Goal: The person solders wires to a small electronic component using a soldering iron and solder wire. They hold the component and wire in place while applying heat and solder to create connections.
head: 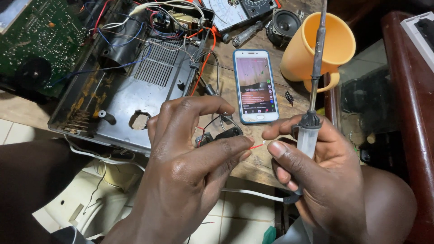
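Head view: left hand (190, 153) pinches a small black wired component (221, 134) by its thin red wire (257, 146); right hand (312, 167) grips a clear-handled soldering iron (314, 90), tip upward. Beyond them, a worn wooden table (253, 158) over pale floor tiles carries an opened black plastic casing (135, 86) holding coloured wires, 1 white smartphone (255, 86) and an orange plastic mug (318, 49).

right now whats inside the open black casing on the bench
Inside the open black casing lie tangled coloured wires, a ribbed vent grille, a black tube and rusty springs. Its near edge is covered by the left hand.
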